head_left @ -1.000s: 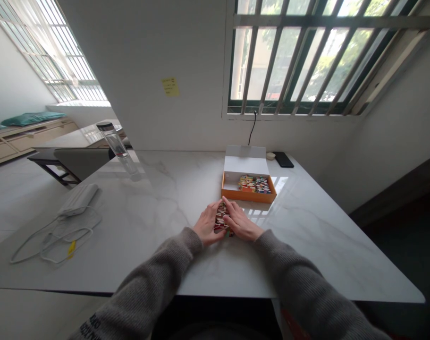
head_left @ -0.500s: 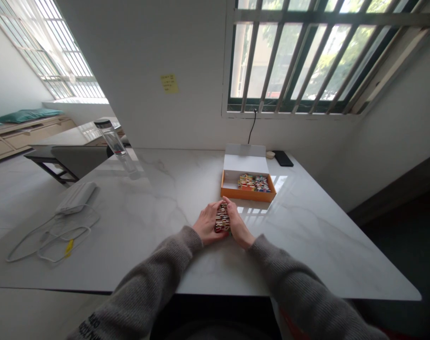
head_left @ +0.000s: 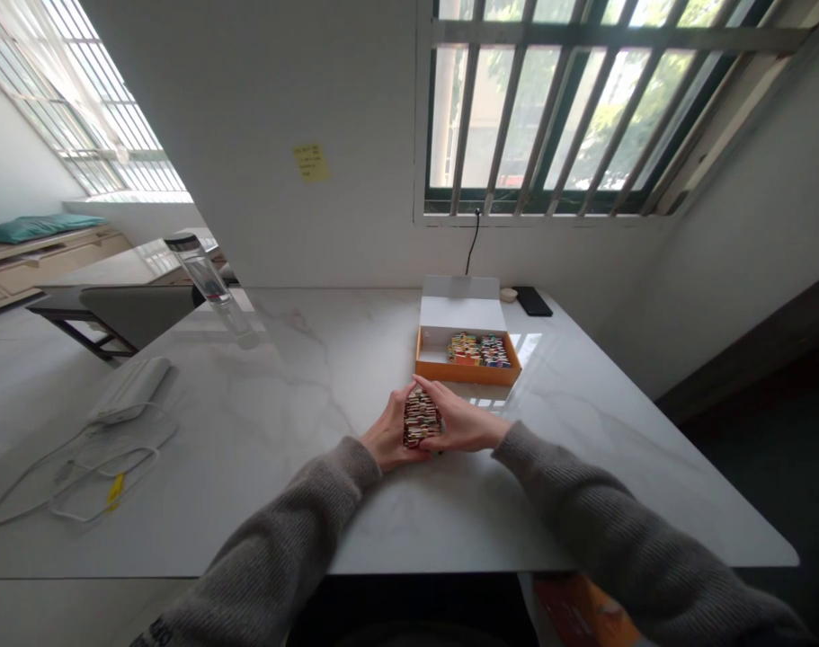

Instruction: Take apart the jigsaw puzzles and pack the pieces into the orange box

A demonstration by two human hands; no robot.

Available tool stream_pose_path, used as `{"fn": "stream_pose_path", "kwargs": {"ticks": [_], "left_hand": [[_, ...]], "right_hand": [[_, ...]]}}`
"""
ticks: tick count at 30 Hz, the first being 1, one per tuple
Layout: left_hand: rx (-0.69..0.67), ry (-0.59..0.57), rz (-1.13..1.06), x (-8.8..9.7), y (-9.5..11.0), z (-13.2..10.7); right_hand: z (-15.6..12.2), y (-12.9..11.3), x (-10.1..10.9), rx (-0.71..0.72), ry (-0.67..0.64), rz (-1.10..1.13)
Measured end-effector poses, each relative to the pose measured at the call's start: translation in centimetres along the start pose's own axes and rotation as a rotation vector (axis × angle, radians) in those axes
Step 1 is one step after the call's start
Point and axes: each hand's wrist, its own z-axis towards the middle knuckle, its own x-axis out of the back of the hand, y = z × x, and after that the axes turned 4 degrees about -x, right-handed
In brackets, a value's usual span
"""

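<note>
Between my two hands is a stack of thin, multicoloured pieces (head_left: pixel 422 419), their edges facing up in close layers; the exact kind is too small to tell. My left hand (head_left: pixel 386 435) wraps the stack's left side, thumb along the near edge. On the opposite side my right hand (head_left: pixel 464 422) curves round it, its fingers meeting the left hand's at the far end. Just beyond the hands stands an orange box (head_left: pixel 468 371) with its white lid (head_left: pixel 464 310) folded back. Similar pieces (head_left: pixel 479 350) fill the box's middle and right; its left end shows bare white.
A black phone (head_left: pixel 533 301) and a small pale round object (head_left: pixel 508 295) lie behind the box. On the left of the marble-patterned table (head_left: pixel 301 359) are a clear bottle (head_left: pixel 203 270) and a white device (head_left: pixel 131 389) with a looped cable. An orange-red item (head_left: pixel 584 611) shows below the front edge.
My right hand has turned, its wrist swinging outward to the right, and its thumb now lies across the near side of the stack. The view has shifted slightly.
</note>
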Motion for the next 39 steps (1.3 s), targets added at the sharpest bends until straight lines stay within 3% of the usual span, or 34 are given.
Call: {"fn": "stream_pose_path", "kwargs": {"ticks": [6,12,18,22,26,29,32,36,39], "left_hand": [[-0.006,0.013,-0.031,-0.3,-0.6,-0.4],[-0.003,0.001,-0.022,-0.4,-0.2,-0.3],[0.028,-0.122,-0.114,1.9,-0.9,-0.8],[0.103,-0.015,-0.16,3.4,-1.7,-1.3],[0.112,0.091,-0.134,3.6,-1.4,-1.0],[0.119,0.136,-0.103,3.5,-0.9,-0.7],[0.129,0.143,-0.07,3.4,-0.7,-0.6],[0.14,0.113,-0.064,3.1,-0.5,-0.7],[0.163,0.094,-0.067,3.1,-0.3,-0.8]], "right_hand": [[0.9,-1.0,0.4,-0.002,-0.052,-0.181],[0.6,-0.9,-0.5,-0.041,-0.031,-0.066],[0.4,-1.1,-0.6,-0.05,-0.016,-0.112],[0.4,-1.0,-0.7,-0.071,-0.023,-0.129],[0.5,-1.3,-0.3,-0.057,-0.027,-0.168],[1.2,-2.0,1.9,0.001,0.014,-0.179],[2.8,-2.0,5.9,0.049,0.093,-0.174],[6.2,0.5,10.7,-0.057,0.139,-0.225],[8.9,3.2,12.2,-0.126,0.085,-0.238]]}}
